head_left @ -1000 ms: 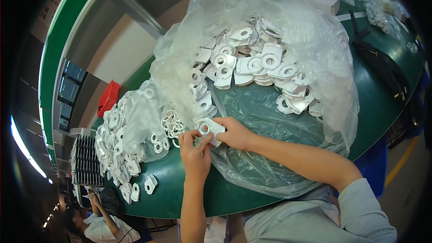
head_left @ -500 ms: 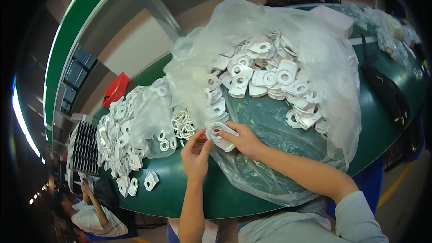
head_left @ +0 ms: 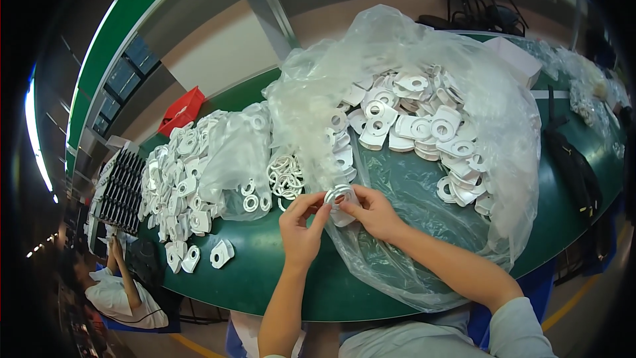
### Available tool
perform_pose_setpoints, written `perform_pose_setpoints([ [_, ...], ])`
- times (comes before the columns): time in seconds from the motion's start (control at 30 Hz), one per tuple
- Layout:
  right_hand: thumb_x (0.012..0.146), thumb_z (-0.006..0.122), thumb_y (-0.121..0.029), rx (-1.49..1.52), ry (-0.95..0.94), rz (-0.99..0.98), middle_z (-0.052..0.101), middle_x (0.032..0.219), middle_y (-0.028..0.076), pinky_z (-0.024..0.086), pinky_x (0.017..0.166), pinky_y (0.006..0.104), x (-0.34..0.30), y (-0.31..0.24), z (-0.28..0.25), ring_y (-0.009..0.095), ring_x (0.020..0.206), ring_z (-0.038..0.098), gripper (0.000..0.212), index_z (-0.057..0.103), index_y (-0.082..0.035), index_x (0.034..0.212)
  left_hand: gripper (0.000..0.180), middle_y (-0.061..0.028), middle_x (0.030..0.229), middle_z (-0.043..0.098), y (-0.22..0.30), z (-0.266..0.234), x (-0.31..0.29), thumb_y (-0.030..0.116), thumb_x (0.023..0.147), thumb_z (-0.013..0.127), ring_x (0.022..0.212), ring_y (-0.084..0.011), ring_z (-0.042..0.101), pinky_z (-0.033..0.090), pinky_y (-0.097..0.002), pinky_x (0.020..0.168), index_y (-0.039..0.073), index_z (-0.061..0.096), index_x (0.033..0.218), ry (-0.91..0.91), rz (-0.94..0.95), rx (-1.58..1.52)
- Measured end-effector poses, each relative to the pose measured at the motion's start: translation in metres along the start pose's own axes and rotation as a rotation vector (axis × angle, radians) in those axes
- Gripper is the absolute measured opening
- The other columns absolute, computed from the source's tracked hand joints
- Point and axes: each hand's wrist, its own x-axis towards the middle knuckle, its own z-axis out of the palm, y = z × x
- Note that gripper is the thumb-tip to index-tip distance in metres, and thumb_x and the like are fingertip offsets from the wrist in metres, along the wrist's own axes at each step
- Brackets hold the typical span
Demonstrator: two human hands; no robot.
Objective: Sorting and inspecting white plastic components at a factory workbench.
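Between my two hands is a white plastic housing part [head_left: 342,218] with a round opening, and a white ring [head_left: 338,189] sits at that opening. My left hand [head_left: 301,233] pinches the ring's left edge between thumb and fingers. My right hand [head_left: 380,215] grips the housing part from the right, its thumb lying across the front near the opening. Whether the ring is fully seated cannot be seen. Just beyond my left hand lies a heap of loose white rings [head_left: 286,176].
A large clear plastic bag [head_left: 510,179] spreads open on the green table [head_left: 265,278], holding many white housing parts [head_left: 442,127]. More parts [head_left: 182,185] are piled left, partly under another bag [head_left: 232,142]. Beyond are a red bin [head_left: 183,110], black racked strips [head_left: 121,189] and a seated person [head_left: 126,295].
The view has shifted, so the scene sits further right. My left fingers have closed onto the ring's edge, and the held part is tipped more upright.
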Motion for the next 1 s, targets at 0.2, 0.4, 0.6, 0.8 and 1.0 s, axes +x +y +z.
perform_pose_setpoints([
  [0.2,0.089,0.057,-0.014,-0.093,0.059,-0.040,0.060,0.096,0.002,0.044,0.078,0.0243,-0.004,-0.004,0.007,0.008,0.088,0.053,0.024,0.057,-0.001,0.109,0.018,-0.0075,0.089,0.062,-0.008,0.000,0.001,-0.003,0.082,0.061,0.077,-0.0108,0.059,0.049,-0.0223,0.069,-0.006,0.063,0.099,0.043,-0.045,-0.012],
  [0.4,0.090,0.056,-0.017,-0.033,0.070,-0.049,0.059,0.098,0.002,0.044,0.077,0.0241,-0.006,-0.007,0.011,0.008,0.088,0.053,0.026,0.056,-0.002,0.111,0.019,-0.0080,0.088,0.064,-0.013,-0.002,-0.001,-0.001,0.085,0.059,0.077,-0.0122,0.059,0.048,-0.0242,0.070,-0.007,0.062,0.102,0.038,-0.143,-0.073],
  [0.6,0.091,0.054,-0.020,0.083,0.059,0.094,0.059,0.095,0.003,0.051,0.062,0.0233,-0.008,-0.011,0.012,0.008,0.082,0.057,0.025,0.054,-0.004,0.111,0.019,-0.0079,0.088,0.064,-0.014,-0.001,-0.001,0.000,0.085,0.059,0.076,-0.0123,0.059,0.048,-0.0241,0.070,-0.007,0.061,0.102,0.043,-0.182,-0.078],
  [0.8,0.093,0.052,-0.023,0.043,0.025,0.065,0.058,0.093,0.003,0.052,0.056,0.0234,-0.008,-0.009,0.010,0.008,0.078,0.057,0.024,0.054,-0.005,0.109,0.018,-0.0069,0.088,0.063,-0.013,0.001,-0.002,0.000,0.085,0.058,0.077,-0.0123,0.060,0.048,-0.0242,0.071,-0.006,0.060,0.102,0.047,-0.178,-0.063],
  [1.0,0.094,0.048,-0.025,0.016,0.118,0.075,0.059,0.087,0.002,0.050,0.055,0.0219,-0.006,-0.006,0.015,0.007,0.075,0.056,0.025,0.058,-0.004,0.103,0.021,-0.0052,0.089,0.062,-0.013,-0.005,0.000,-0.001,0.084,0.059,0.080,-0.0112,0.058,0.047,-0.0240,0.072,-0.004,0.060,0.104,0.003,-0.118,-0.029],
])
